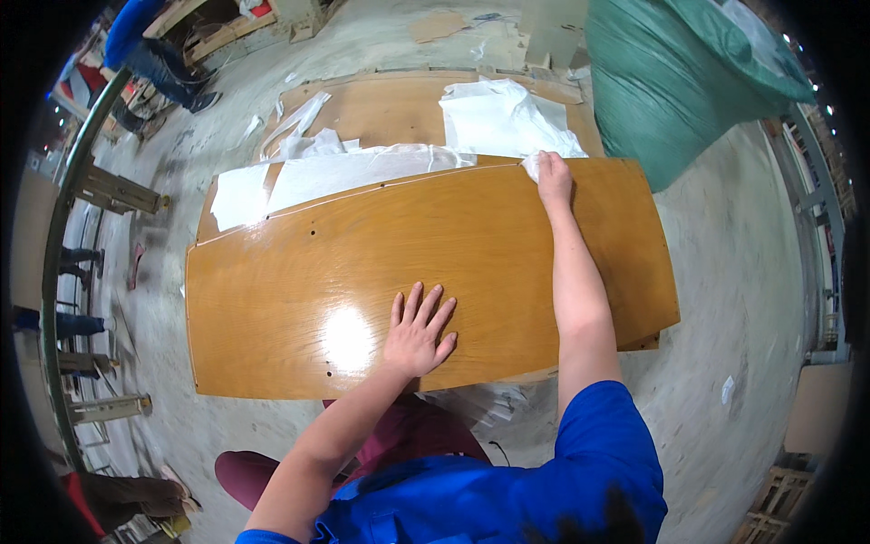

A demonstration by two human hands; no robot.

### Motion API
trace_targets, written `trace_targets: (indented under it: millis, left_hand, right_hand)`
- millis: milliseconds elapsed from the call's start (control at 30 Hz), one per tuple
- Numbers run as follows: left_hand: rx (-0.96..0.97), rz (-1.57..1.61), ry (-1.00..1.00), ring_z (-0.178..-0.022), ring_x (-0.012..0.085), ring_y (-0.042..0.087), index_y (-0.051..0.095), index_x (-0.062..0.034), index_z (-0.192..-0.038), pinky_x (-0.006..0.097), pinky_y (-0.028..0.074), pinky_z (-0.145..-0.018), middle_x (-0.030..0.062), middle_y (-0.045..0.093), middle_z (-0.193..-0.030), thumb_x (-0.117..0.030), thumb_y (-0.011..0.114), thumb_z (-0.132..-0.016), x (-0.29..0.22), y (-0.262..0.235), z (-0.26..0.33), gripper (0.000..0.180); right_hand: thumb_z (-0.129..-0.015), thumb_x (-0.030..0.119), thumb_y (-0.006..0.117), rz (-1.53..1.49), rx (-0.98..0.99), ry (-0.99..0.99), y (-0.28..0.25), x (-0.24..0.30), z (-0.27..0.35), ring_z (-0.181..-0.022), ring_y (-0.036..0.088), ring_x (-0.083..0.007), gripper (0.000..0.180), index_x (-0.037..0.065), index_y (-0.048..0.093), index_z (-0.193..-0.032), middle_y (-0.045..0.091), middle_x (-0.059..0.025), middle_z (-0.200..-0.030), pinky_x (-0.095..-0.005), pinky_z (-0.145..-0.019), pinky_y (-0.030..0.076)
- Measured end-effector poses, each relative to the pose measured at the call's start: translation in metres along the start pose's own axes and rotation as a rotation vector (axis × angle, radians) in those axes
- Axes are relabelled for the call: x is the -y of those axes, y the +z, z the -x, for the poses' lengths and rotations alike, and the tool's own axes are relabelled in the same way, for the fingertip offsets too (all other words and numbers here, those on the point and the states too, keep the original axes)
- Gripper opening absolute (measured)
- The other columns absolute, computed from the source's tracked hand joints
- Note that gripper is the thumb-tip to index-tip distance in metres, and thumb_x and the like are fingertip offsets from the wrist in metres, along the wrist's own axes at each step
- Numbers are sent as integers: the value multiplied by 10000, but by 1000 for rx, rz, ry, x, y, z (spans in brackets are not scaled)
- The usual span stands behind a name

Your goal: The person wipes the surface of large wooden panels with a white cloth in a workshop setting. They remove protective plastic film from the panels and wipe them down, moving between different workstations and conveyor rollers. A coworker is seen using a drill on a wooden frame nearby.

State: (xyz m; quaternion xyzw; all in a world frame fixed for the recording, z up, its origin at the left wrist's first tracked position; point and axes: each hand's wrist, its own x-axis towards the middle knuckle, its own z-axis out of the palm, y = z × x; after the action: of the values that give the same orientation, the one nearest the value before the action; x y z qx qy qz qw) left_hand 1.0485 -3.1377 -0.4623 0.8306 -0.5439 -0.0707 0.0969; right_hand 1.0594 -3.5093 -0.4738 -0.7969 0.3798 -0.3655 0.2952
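Note:
A glossy orange-brown wooden panel with several small dark holes lies flat in front of me. My left hand rests on it near the front edge, palm down with the fingers spread. At the far edge, toward the right, my right hand is closed on a crumpled white cloth. That cloth touches the panel's rim. Along the same far edge, a thin pale line runs leftward from it. Beyond the edge lie white sheets and a larger crumpled white sheet.
Another brown board lies behind and partly under the panel. A big green sack stands at the far right. To the left runs a metal rail; a person in blue is at the far left. Wooden pallets sit at lower right.

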Motion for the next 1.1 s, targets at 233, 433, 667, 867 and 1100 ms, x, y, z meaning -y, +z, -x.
trace_targets:
  millis: [233,433,667,867,1100]
  left_hand:
    - [-30,2,-6,-1337,358,224,431,-180,-1331,530,136,-1084,118,344,-1411,-436,476,-835,-3,0,-2,561]
    - [1,-19,-2,-1350,342,205,401,-197,-1352,536,138,-1086,102,322,-1427,-467,452,-841,-6,1,-4,580]
    - [0,-23,-4,-1342,360,213,432,-184,-1330,548,137,-1078,122,339,-1415,-452,487,-824,-6,3,-4,575]
    - [21,-26,0,-1341,370,211,439,-173,-1325,542,128,-1079,132,343,-1411,-441,493,-821,-8,-1,-6,573]
    - [29,-31,-1,-1334,369,230,452,-177,-1316,540,140,-1077,128,359,-1400,-431,510,-813,-8,2,-9,566]
  right_hand:
    - [-908,367,459,-4,50,29,1,-2,0,-783,582,-421,338,57,588,-866,613,-217,-807,-484,-666,449]
    - [-907,382,453,27,-39,25,-27,-27,-18,-797,583,-423,358,55,593,-866,619,-216,-820,-490,-683,450]
    - [-913,394,431,70,-158,59,-66,-84,-49,-817,586,-420,373,67,611,-904,626,-210,-852,-492,-695,453]
    - [-913,403,427,111,-277,83,-109,-124,-81,-836,583,-424,393,55,608,-921,627,-215,-882,-490,-715,449]
    - [-917,341,443,70,-346,103,-134,-145,-91,-837,584,-425,380,-1,608,-906,625,-234,-866,-468,-732,452]
